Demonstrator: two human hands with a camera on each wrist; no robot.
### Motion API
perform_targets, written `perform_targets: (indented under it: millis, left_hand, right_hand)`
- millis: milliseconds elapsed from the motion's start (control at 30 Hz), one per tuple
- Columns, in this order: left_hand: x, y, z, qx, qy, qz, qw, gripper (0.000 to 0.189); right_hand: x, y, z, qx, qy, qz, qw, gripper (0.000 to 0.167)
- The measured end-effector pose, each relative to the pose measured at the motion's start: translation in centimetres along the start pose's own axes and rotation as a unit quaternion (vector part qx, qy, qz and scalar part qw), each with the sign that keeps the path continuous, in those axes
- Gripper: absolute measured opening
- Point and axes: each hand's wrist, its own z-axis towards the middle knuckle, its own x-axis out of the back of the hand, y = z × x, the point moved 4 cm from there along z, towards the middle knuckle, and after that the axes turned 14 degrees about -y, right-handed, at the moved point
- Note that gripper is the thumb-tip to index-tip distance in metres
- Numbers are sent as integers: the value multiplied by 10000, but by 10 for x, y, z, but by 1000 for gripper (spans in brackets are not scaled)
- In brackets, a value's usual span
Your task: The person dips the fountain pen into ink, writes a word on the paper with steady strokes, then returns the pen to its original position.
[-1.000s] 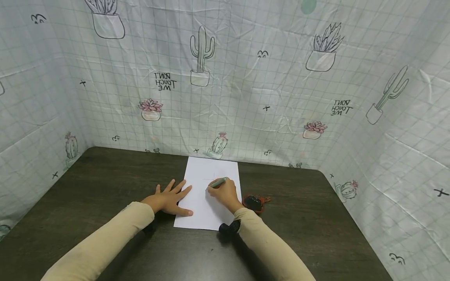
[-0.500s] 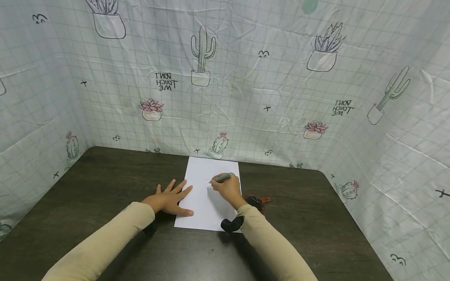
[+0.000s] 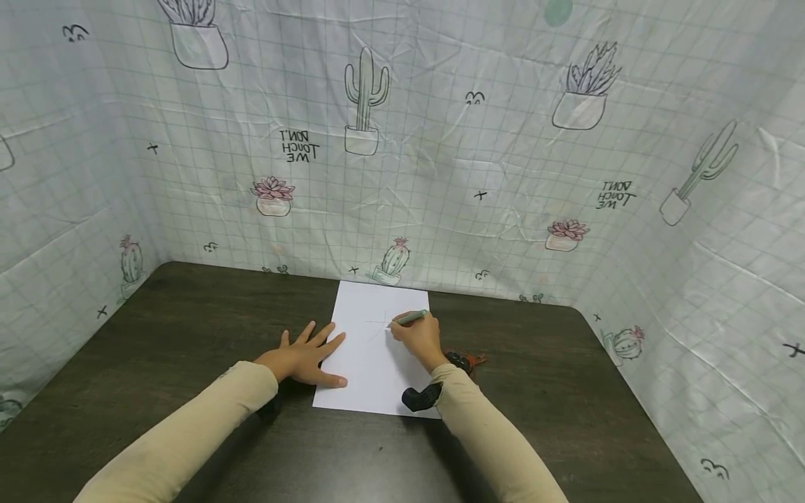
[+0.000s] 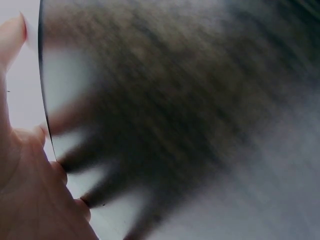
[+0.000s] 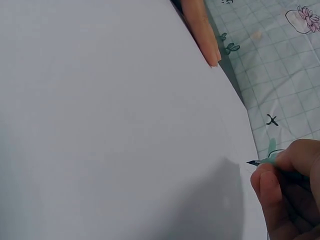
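A white sheet of paper [image 3: 355,381] lies on the dark table, bearing a faint thin-lined cross [image 3: 384,321] and a slanting stroke below it. My left hand [image 3: 305,360] rests across the sheet's left edge, its fingers spread. Near the cross, my right hand [image 3: 421,339] pinches a green pen [image 3: 411,317] between thumb and fingers. The right wrist view shows the pen's dark tip [image 5: 254,163] pointing at the paper; contact cannot be judged there. In the left wrist view, part of the left hand [image 4: 30,185] shows at the left, beside a large blurred dark area.
A black and orange object [image 3: 464,361] lies right of the paper, partly hidden by the right forearm. A black curved piece [image 3: 420,399] sits at the right wrist. Behind the table [image 3: 207,307] hangs a printed cactus cloth [image 3: 434,175], which also encloses both sides.
My right hand has moved up and to the right with the pen, and a slanting stroke now shows below the cross. The left hand has stayed in place.
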Motion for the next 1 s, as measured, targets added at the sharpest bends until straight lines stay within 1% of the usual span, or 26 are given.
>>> perform_targets:
  millis: [200, 467, 567, 667, 833, 1000]
  left_hand:
    - [0, 0, -1, 3, 36, 12, 10000, 98]
    - [0, -1, 0, 31, -34, 50, 10000, 98]
    - [1, 0, 1, 44, -29, 80, 10000, 98]
    - [1, 3, 1, 35, 4, 72, 10000, 98]
    - [2, 6, -1, 20, -40, 54, 10000, 98]
    - [1, 3, -2, 69, -65, 37, 9999, 98]
  right_hand:
    - [-3, -1, 2, -55, 36, 99, 9999, 8]
    - [-6, 2, 5, -217, 5, 181, 9996, 7]
    - [-6, 4, 4, -203, 13, 190, 9996, 7]
    - [-4, 5, 3, -161, 31, 185, 9997, 7]
    - [-3, 4, 1, -12, 34, 136, 9999, 7]
    - [-4, 4, 1, 225, -89, -19, 9997, 7]
